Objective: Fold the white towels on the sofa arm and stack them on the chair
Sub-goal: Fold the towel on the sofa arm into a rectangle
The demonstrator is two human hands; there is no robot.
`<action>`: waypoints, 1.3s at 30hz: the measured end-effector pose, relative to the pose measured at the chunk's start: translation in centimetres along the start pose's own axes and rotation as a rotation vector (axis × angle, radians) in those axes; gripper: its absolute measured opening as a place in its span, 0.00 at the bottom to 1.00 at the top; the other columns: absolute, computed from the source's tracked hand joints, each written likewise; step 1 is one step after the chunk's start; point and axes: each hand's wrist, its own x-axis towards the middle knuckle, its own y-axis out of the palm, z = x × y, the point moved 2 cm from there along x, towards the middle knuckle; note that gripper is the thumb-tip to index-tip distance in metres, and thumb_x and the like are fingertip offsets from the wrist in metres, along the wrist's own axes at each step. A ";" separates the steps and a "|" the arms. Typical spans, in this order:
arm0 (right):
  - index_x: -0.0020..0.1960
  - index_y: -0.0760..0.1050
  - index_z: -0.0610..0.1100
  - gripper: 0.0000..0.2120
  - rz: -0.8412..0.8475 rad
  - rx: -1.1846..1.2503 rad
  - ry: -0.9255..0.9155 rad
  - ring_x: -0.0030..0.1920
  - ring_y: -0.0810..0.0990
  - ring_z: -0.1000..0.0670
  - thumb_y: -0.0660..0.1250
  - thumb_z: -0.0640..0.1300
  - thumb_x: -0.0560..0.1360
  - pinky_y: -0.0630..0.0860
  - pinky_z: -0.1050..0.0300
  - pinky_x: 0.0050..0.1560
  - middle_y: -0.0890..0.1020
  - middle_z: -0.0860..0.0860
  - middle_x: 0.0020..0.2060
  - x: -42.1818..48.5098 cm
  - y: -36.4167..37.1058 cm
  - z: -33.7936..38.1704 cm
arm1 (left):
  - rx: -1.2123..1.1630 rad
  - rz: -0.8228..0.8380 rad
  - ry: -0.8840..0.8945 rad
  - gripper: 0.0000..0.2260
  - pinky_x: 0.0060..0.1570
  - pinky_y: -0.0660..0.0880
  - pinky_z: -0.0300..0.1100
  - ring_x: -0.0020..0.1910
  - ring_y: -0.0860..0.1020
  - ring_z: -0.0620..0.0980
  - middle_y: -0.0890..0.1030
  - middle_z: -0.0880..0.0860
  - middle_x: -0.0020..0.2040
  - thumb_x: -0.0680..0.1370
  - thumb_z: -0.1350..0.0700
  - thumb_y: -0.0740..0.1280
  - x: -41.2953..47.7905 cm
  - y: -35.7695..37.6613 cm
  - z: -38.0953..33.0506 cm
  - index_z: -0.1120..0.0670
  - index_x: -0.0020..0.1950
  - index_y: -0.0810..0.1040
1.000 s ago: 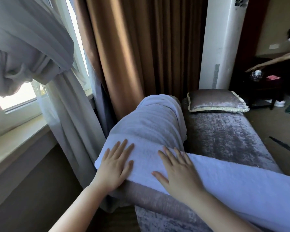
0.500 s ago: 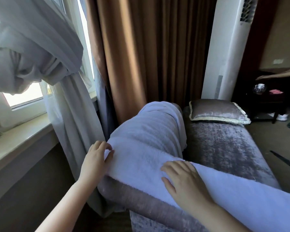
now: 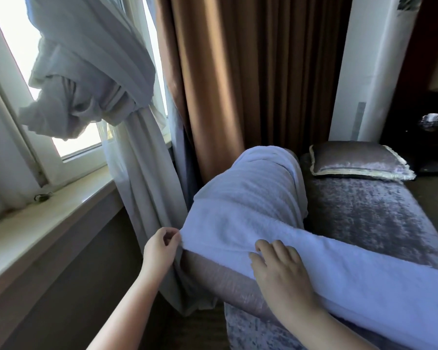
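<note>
At the left, beside the window sill [image 3: 48, 223] and tied grey curtain [image 3: 142, 198], my left hand [image 3: 159, 251] pinches the left corner of the white towel [image 3: 238, 223] between thumb and fingers. The white towel lies draped across the sofa arm [image 3: 225, 286]. My right hand [image 3: 281, 271] rests on its near edge, fingers bent; whether it grips, I cannot tell.

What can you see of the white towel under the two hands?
The white towel is fluffy terry cloth, lying as a long band across the sofa arm and running off to the right. The left hand pinches its left end; the right hand rests on its near edge. A second towel lies behind it.
</note>
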 end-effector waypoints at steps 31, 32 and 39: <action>0.32 0.73 0.46 0.14 0.085 0.130 -0.113 0.35 0.74 0.50 0.74 0.30 0.57 0.68 0.58 0.37 0.77 0.53 0.37 -2.3 -0.2 1.3 | -0.410 0.331 -0.336 0.05 0.46 0.80 0.52 0.38 0.80 0.52 0.79 0.55 0.38 0.81 0.60 0.63 0.1 -2.5 2.8 0.60 0.46 0.75; 0.33 0.74 0.46 0.13 0.112 0.148 -0.115 0.35 0.73 0.50 0.74 0.31 0.58 0.70 0.58 0.36 0.77 0.53 0.38 -2.4 -0.3 1.0 | -0.338 0.317 -0.318 0.06 0.46 0.81 0.52 0.42 0.80 0.53 0.80 0.55 0.40 0.81 0.59 0.64 0.2 -2.4 2.8 0.59 0.47 0.76; 0.45 0.77 0.45 0.10 0.058 0.212 0.116 0.39 0.78 0.48 0.56 0.41 0.75 0.74 0.54 0.40 0.80 0.52 0.40 1.9 -1.3 -4.5 | -0.129 0.241 -0.199 0.15 0.51 0.73 0.44 0.49 0.78 0.49 0.81 0.49 0.47 0.80 0.43 0.61 2.1 -1.1 -1.7 0.53 0.49 0.80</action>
